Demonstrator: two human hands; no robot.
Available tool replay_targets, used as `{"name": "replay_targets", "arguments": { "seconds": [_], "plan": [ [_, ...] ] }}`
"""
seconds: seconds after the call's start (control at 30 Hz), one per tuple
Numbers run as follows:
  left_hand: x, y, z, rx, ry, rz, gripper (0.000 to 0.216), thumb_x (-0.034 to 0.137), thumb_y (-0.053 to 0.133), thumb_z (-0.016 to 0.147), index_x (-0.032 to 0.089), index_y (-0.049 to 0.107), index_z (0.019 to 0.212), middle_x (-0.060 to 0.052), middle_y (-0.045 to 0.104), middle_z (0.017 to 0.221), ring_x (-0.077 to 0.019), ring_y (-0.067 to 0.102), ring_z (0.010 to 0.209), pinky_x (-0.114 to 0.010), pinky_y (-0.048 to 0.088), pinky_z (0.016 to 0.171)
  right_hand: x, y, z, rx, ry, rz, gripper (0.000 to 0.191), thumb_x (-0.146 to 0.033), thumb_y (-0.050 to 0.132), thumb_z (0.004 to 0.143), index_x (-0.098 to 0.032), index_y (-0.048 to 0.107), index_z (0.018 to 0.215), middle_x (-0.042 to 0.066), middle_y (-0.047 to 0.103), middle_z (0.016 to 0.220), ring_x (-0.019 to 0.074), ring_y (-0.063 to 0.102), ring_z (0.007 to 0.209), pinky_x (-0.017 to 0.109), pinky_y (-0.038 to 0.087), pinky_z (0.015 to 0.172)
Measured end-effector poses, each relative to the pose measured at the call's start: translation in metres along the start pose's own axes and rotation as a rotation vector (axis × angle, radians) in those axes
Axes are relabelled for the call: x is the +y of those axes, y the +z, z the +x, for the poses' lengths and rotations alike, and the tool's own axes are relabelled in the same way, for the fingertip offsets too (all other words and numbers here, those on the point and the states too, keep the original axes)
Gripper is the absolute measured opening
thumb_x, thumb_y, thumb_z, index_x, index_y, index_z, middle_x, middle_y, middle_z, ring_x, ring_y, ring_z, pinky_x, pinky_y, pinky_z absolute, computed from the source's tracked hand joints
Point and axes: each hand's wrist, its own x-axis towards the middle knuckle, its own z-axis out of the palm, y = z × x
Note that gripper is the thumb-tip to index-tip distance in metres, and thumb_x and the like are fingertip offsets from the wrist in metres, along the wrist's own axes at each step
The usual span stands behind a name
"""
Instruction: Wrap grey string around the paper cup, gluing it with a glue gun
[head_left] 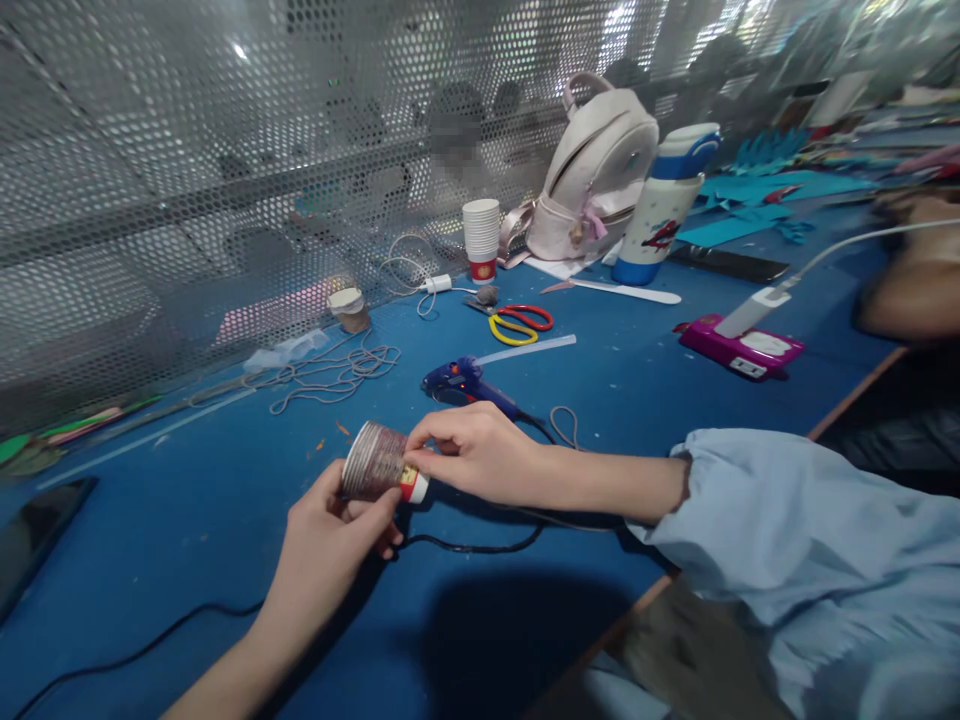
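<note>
A paper cup (pixel 373 462) lies tilted on its side above the table, wound with grey cord over most of its wall; a red and yellow band shows at its narrow end. My left hand (pixel 337 525) is closed around the cup from below, thumb along its side. Thumb and index finger of my right hand (pixel 472 450) pinch together at the edge of the winding, seemingly on the cord, though the fingers hide the exact spot. A loop of grey cord (pixel 564 425) lies behind my right wrist. Just beyond that hand rests a blue glue gun (pixel 454 377) with a clear glue stick.
Scissors (pixel 517 325), a cup stack (pixel 481 240), a knife (pixel 626 291), a backpack (pixel 592 180) and a bottle (pixel 664 205) stand or lie behind. Tangled cord (pixel 337 370) is left, a purple power strip (pixel 739 347) right. Another person's arm (pixel 915 275) is at far right. A black cable (pixel 472 547) crosses the table.
</note>
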Motion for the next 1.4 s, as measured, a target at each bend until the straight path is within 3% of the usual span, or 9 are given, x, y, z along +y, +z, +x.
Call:
{"name": "replay_targets", "arguments": {
  "seconds": [1.17,1.4],
  "plan": [
    [-0.0066,-0.0017,-0.0008,0.047,0.109,0.066,0.026,0.035,0.073,0.066,0.016,0.062,0.081,0.002,0.067,0.052,-0.0134,0.063,0.044,-0.019,0.051,0.043,0.0035,-0.0011,-0.0013,0.009,0.022,-0.003,0.010,-0.016,0.062,0.084,-0.014,0.070,0.079,0.001,0.068,0.071,0.0075,0.053,0.060,0.019,0.037,0.059],
    [-0.0034,-0.0017,-0.0012,0.046,0.111,0.079,0.026,0.036,0.072,0.065,0.016,0.061,0.078,0.002,0.066,0.051,-0.0133,0.062,0.043,-0.020,0.051,0.043,0.0033,-0.0023,-0.0011,0.012,0.056,-0.028,0.009,-0.016,0.063,0.082,-0.012,0.070,0.078,-0.001,0.063,0.065,0.0061,0.044,0.055,0.019,0.033,0.055]
  ]
}}
